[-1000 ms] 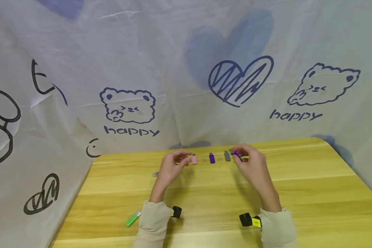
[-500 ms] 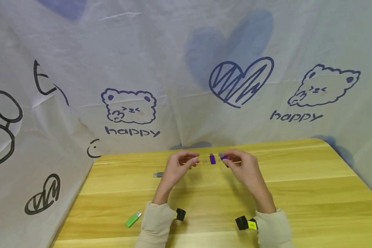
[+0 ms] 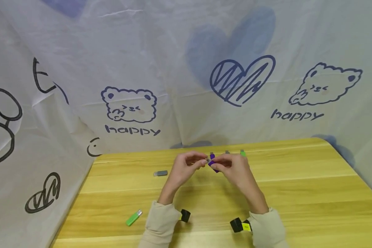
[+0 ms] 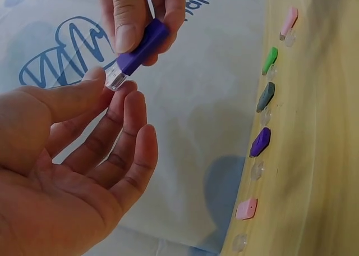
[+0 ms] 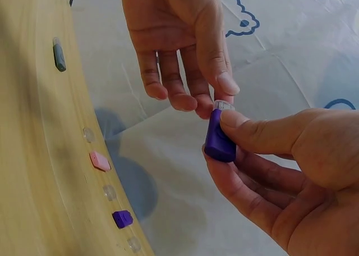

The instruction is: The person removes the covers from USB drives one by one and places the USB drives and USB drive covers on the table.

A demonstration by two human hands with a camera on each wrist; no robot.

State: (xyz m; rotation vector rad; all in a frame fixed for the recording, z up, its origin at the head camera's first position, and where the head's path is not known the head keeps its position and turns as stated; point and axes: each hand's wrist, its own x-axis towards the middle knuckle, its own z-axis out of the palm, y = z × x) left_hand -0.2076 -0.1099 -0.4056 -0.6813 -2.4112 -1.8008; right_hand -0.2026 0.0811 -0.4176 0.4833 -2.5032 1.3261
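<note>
My right hand [image 3: 234, 168] grips a purple USB flash drive [image 5: 220, 137] by its body, between thumb and fingers. A clear cap [image 4: 115, 78] covers its plug end. My left hand [image 3: 186, 168] pinches that cap between thumb and index finger, its other fingers loosely spread. Both hands meet above the far part of the table. Behind them lies a row of drives: a pink one [image 4: 247, 209], a purple one [image 4: 260, 142], a grey one [image 4: 266, 97], a green one [image 4: 270, 60] and another pink one [image 4: 289, 21].
Small clear caps [image 4: 257, 170] lie beside the drives in the row. A capped grey drive [image 3: 161, 173] lies left of my left hand on the wooden table [image 3: 313, 193]. Nearer the front is a capped green drive [image 3: 134, 218]. A printed cloth [image 3: 179, 69] hangs behind the table.
My right hand has carried the purple drive leftward along the row to my left hand. The left hand has shifted slightly right and now pinches the clear cap.
</note>
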